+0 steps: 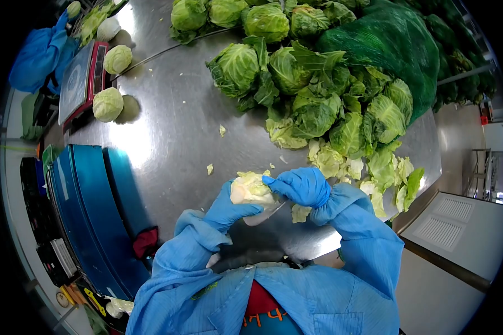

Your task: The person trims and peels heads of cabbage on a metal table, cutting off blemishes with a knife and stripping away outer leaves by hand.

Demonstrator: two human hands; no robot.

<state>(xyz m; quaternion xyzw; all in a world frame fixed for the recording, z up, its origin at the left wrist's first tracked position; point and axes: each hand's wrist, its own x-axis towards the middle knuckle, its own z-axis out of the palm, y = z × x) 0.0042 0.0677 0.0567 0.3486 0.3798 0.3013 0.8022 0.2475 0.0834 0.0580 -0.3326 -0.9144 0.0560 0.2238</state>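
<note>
My left hand [229, 207], in a blue glove, is wrapped round a pale trimmed cabbage [250, 190] above the front of the steel table [179, 139]. On the cabbage's right side, my right hand [300, 187], also gloved, has its fingers closed with the fingertips touching the leaves. A pale blade-like shape [265, 215] shows just under the cabbage; how it is held is hidden. Loose pale leaves [328, 161] lie beyond and to the right of my right hand.
Leafy green cabbages [316, 111] and a green mesh bag [383, 50] fill the back right. Several trimmed cabbages [108, 104] sit near a red-edged scale [84, 84] at the left. Blue crates [86, 218] stand at the near left.
</note>
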